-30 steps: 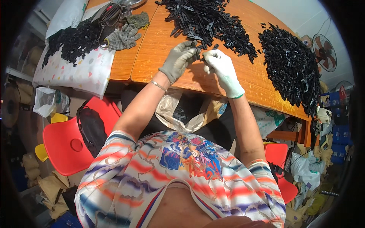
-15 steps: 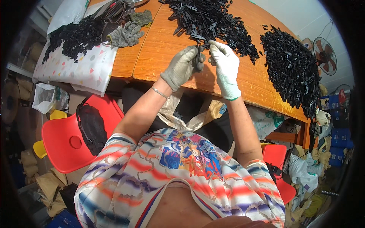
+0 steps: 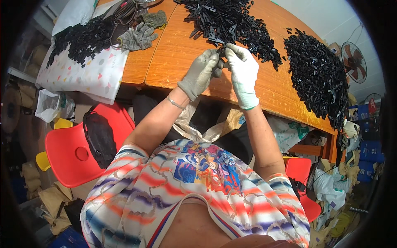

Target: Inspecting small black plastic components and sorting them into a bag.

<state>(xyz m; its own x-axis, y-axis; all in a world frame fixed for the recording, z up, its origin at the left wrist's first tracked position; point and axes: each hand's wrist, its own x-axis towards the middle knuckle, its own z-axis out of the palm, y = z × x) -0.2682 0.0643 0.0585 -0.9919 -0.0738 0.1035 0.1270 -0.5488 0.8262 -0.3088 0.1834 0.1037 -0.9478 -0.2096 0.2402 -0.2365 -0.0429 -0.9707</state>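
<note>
Above the orange wooden table (image 3: 173,62), a grey-gloved left hand (image 3: 200,73) and white-gloved right hand (image 3: 242,70) together pinched a small black plastic part (image 3: 221,53), heaps of black plastic pieces (image 3: 231,20) just beyond.

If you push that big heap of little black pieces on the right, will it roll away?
Probably not: the black heap is many small flat-looking pieces, so it would likely spread and slide on the smooth wooden table. Each piece looks light and stiff.

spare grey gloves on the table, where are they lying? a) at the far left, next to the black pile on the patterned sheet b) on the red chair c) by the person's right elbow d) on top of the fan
a: the spare grey gloves lie on the orange table at its far left, beside the black pile on the patterned sheet.
</note>
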